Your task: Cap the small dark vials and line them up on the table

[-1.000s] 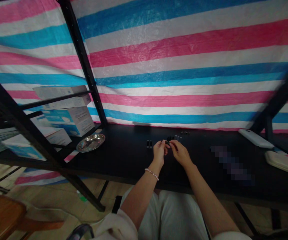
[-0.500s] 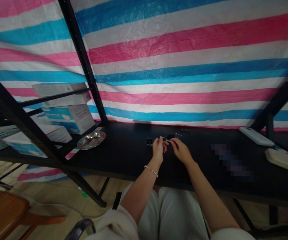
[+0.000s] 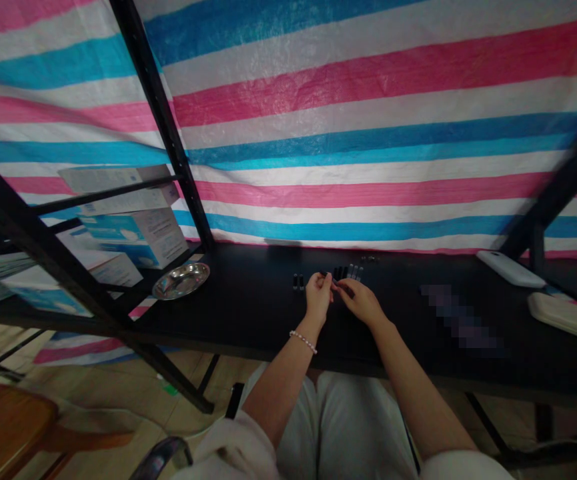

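My left hand (image 3: 319, 297), with a beaded bracelet (image 3: 303, 342) on its wrist, is closed around a small dark cylindrical piece (image 3: 323, 274). My right hand (image 3: 362, 300) meets it fingertip to fingertip, pinching at the same spot; its fingers mostly hide what they grip. Just left of the hands, two short black tubes (image 3: 298, 283) with pale ends lie side by side. Behind my right fingers is a row of short black pieces (image 3: 341, 273), continued on the right by several slim clear tubes (image 3: 355, 271). Some tiny metallic-looking bits (image 3: 369, 259) lie further back.
A shiny metal dish (image 3: 181, 281) sits at the table's left, beside a black rack post (image 3: 165, 127) and stacked boxes (image 3: 133, 233). On the right lie a white elongated device (image 3: 511, 268) and a cream-coloured case (image 3: 565, 315) with a cable. Striped sheeting (image 3: 368, 160) hangs behind the black table (image 3: 248, 313).
My right fingers have moved closer to the left ones, and the slim pale piece that showed between them is now mostly covered. The view has shifted slightly.
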`<state>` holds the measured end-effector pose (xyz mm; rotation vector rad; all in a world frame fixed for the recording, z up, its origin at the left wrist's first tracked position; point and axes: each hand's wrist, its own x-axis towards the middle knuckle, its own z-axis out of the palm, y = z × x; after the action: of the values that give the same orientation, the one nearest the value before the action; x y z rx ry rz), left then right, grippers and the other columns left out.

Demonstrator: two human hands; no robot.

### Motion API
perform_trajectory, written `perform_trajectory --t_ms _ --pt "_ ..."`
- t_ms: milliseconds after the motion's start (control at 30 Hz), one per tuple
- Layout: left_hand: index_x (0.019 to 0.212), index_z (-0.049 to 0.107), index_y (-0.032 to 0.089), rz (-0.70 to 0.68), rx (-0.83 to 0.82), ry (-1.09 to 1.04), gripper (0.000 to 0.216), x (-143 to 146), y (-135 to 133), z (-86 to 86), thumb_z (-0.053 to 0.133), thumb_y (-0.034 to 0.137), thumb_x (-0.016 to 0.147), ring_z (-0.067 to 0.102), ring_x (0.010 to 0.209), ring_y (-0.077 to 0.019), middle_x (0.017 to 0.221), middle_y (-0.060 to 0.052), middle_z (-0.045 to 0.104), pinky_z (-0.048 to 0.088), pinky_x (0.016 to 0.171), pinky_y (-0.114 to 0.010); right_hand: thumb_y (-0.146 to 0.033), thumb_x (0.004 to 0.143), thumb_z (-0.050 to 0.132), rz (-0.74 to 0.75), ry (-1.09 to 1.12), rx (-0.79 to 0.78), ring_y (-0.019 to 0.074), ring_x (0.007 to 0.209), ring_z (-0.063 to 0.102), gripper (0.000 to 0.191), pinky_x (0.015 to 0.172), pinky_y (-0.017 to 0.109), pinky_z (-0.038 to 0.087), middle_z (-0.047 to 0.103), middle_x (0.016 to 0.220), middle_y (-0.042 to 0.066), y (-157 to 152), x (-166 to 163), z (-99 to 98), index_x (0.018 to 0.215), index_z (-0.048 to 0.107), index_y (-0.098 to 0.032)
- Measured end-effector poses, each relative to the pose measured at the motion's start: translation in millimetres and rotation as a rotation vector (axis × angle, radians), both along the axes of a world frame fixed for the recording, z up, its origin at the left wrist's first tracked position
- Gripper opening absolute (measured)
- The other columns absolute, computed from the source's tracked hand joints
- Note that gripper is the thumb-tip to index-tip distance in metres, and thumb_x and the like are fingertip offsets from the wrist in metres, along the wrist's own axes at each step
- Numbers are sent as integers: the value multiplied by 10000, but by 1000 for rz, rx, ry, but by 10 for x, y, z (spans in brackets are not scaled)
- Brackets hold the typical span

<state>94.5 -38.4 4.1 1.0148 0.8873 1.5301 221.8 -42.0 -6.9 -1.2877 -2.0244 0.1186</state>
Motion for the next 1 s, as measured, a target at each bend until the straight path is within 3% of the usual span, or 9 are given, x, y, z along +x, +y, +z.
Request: perform_trajectory --t_ms 167,333,467,667,1000 --pt "779 437 169 85 45 52 327 -2 1 -17 554 473 754 347 317 -21 532 62 496 230 320 -156 -340 821 455 -82 2 111 159 754 563 220 667 257 443 588 821 55 -14 23 53 858 611 -189" --pt "801 474 162 41 32 172 288 -2 20 -86 553 437 768 353 326 -34 530 52 505 246 337 -172 -362 813 430 -441 254 234 178 719 561 294 696 295 443 610 789 78 70 132 3 900 603 -139" --pt "779 483 157 61 -17 227 237 -2 65 -150 557 382 771 386 355 -42 521 42 513 262 370 -167 -345 790 447 -620 290 83 207 769 590 295 734 322 436 651 837 101 168 274 -85 903 616 -130" --pt "754 520 156 83 -77 210 226 -8 93 -171 613 359 727 488 438 -76 513 23 533 333 439 -175 -311 787 467 -665 112 -188 226 862 600 260 752 342 421 664 905 94 268 353 -176 921 635 -165" --pt "796 554 151 82 -112 202 253 -5 73 -144 632 375 709 504 445 -87 507 15 545 352 442 -183 -353 794 472 -661 64 -269 233 859 608 291 717 336 424 661 904 90 332 376 -205 929 656 -173"
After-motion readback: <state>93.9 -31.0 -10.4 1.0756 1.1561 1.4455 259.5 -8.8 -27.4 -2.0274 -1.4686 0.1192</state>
